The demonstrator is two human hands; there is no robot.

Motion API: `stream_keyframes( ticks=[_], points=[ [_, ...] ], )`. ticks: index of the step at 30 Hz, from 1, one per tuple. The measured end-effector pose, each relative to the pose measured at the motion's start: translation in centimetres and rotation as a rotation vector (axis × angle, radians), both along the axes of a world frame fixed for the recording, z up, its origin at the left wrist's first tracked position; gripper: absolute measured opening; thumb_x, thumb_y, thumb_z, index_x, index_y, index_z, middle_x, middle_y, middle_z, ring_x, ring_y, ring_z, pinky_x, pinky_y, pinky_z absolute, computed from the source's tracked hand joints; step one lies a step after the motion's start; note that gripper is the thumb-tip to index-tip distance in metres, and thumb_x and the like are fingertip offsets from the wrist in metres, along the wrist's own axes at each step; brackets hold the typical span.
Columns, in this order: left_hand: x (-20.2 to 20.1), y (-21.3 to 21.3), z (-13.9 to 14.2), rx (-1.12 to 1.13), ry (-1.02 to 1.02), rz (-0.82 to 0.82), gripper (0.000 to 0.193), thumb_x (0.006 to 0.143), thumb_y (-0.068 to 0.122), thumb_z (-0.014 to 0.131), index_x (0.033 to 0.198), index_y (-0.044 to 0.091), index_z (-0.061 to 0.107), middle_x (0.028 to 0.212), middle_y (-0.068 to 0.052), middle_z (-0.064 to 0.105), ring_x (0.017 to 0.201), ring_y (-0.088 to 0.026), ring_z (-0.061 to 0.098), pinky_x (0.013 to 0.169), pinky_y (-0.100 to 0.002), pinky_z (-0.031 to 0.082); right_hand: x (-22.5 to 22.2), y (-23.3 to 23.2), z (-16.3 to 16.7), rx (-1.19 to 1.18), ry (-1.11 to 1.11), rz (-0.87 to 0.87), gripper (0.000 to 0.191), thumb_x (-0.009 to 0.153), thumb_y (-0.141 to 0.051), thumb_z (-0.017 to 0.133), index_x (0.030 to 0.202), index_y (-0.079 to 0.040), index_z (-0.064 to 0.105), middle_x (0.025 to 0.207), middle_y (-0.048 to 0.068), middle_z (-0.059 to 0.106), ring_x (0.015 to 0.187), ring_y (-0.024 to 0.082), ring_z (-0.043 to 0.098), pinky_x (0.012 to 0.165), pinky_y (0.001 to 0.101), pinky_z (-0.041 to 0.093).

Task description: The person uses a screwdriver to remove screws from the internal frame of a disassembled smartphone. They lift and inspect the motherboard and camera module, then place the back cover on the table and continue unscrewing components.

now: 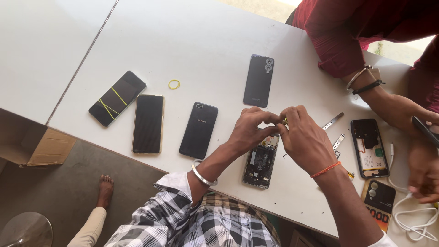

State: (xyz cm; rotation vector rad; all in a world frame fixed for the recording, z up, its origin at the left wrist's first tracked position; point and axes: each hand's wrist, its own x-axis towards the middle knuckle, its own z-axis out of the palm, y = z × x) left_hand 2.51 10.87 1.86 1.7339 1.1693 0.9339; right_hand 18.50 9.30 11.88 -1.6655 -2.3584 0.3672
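Left hand [249, 130] and right hand [304, 139], fingers pinching one tiny yellowish part [284, 121], axis unclear, above opened phone [261, 160] lying lengthwise toward the person

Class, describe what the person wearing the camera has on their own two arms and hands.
The left hand is bare, with a silver metal bangle and a rolled black-and-white checked sleeve. The right hand is bare, with a thin orange thread band and a white sleeve edge.
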Motion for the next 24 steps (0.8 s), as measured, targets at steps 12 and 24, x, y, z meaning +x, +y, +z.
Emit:
stream_keyframes(
  ticks=[12,24],
  points=[
    [-0.1,1.9,0.3,0.147,0.123,-0.205,0.021,0.087,0.030,0.079,0.106,0.021,0.077,0.105,0.006,0.078,0.108,-0.016,0.062,0.108,-0.040,0.045,0.8,0.0,-0.1,0.124,-0.027,0.056,0.026,0.088,-0.029,0.076,0.091,-0.005,0.065,0.083,0.010,0.069,0.077,0.028,0.068,0.065,0.0433,0.055],
    [-0.5,1.9,0.9,0.088,0.095,-0.203,0.016,0.089,0.029,0.079,0.102,0.019,0.078,0.104,0.004,0.077,0.111,-0.020,0.061,0.104,-0.041,0.047,1.0,0.0,0.3,0.102,-0.082,0.015,0.030,0.086,-0.032,0.078,0.089,-0.005,0.065,0.080,0.009,0.067,0.077,0.027,0.069,0.066,0.0433,0.055]
  ],
)
